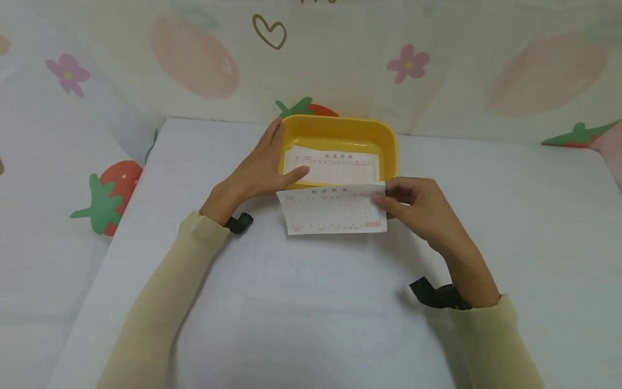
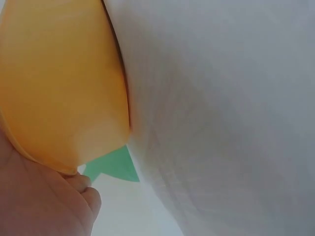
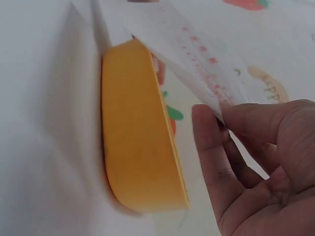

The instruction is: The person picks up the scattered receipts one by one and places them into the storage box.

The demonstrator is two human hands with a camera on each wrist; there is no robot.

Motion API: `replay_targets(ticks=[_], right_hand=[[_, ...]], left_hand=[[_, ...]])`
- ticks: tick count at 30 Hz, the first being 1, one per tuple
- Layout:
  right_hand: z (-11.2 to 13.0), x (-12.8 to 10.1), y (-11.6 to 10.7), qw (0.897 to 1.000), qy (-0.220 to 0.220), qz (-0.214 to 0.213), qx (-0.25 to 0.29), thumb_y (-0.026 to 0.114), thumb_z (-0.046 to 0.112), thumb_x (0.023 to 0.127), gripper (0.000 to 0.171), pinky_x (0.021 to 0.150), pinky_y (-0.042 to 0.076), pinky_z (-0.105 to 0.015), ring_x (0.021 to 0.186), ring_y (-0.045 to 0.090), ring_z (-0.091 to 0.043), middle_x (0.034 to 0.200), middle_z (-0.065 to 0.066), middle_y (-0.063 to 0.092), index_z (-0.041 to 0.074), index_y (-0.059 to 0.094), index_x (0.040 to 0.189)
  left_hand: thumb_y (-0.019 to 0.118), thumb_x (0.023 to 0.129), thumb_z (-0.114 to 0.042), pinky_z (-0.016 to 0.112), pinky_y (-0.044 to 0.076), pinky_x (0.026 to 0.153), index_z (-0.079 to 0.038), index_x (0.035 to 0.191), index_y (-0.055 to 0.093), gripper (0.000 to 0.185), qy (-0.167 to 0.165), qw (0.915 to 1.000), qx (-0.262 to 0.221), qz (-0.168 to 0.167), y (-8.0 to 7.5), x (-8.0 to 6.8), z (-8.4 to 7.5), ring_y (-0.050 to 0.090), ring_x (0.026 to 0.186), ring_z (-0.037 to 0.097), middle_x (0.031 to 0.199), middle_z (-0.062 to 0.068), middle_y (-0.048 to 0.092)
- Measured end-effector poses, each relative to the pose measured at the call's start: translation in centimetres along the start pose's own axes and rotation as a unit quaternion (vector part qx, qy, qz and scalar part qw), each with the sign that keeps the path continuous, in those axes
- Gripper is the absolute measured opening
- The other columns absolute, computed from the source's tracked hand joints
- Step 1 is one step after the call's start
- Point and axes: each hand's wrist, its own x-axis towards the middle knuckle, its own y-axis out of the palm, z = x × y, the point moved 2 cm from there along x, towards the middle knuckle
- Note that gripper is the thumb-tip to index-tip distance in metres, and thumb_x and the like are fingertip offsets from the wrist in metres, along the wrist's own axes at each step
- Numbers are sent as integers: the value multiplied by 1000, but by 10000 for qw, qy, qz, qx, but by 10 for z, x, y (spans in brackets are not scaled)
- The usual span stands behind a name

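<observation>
A yellow plastic basin (image 1: 393,146) stands at the back of the table, with printed paper forms (image 1: 335,168) lying in it. My left hand (image 1: 257,168) holds the basin at its left side, fingers along the rim and thumb reaching over the near-left corner. In the left wrist view, curled fingertips show at the rim of the basin (image 2: 64,83). Between thumb and fingers, my right hand (image 1: 425,208) pinches the right edge of a printed receipt form (image 1: 325,213). This sheet is raised in front of the basin and covers part of its near wall in the head view.
A white cloth covers the table (image 1: 301,324). Behind it rises a backdrop (image 1: 330,59) printed with strawberries, flowers and a heart. Black bands sit at both wrists, below pale sleeves (image 1: 160,286).
</observation>
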Motion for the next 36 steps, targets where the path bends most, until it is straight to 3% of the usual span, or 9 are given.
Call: replay_targets(ticks=[8, 12, 16, 27, 36], right_hand=[[0, 10, -28, 9970, -73, -627, 439, 74, 21, 101, 30, 81, 65, -23, 89, 74, -12, 109, 2, 75, -2, 72, 120], [-1, 18, -39, 9966, 12, -768, 285, 72, 24, 102, 31, 82, 65, -21, 91, 73, -10, 110, 4, 74, 1, 70, 122], [0, 30, -46, 9966, 154, -805, 126, 71, 28, 102, 35, 82, 64, -19, 94, 72, -9, 115, 3, 71, 3, 68, 126], [6, 59, -60, 9952, 411, -853, 258, 72, 30, 101, 37, 81, 62, -15, 100, 68, -13, 115, 6, 69, 5, 67, 128], [13, 76, -44, 9962, 572, -658, 32, 68, 27, 104, 37, 84, 63, -18, 103, 67, -16, 124, -4, 66, 4, 65, 133]], left_hand=[[58, 96, -55, 49, 20, 136, -7, 170, -7, 110, -23, 10000, 16, -42, -1, -2, 3, 5, 168, 30, 180, 11, -10], [57, 97, -65, 48, 17, 137, -8, 170, -9, 114, -82, 10000, 34, -5, 0, -3, 1, 2, 169, 28, 180, 9, -12], [54, 96, -72, 49, 13, 138, -9, 170, -11, 117, -129, 9999, 107, 28, -1, -4, 1, -4, 169, 27, 180, 7, -15], [52, 95, -76, 50, 11, 138, -8, 169, -11, 118, -146, 9999, 67, 24, -1, -2, 2, -7, 169, 25, 180, 6, -17], [53, 95, -74, 50, 11, 138, -6, 169, -11, 119, -44, 9999, 96, 8, 1, -1, 1, -7, 169, 27, 180, 9, -16]])
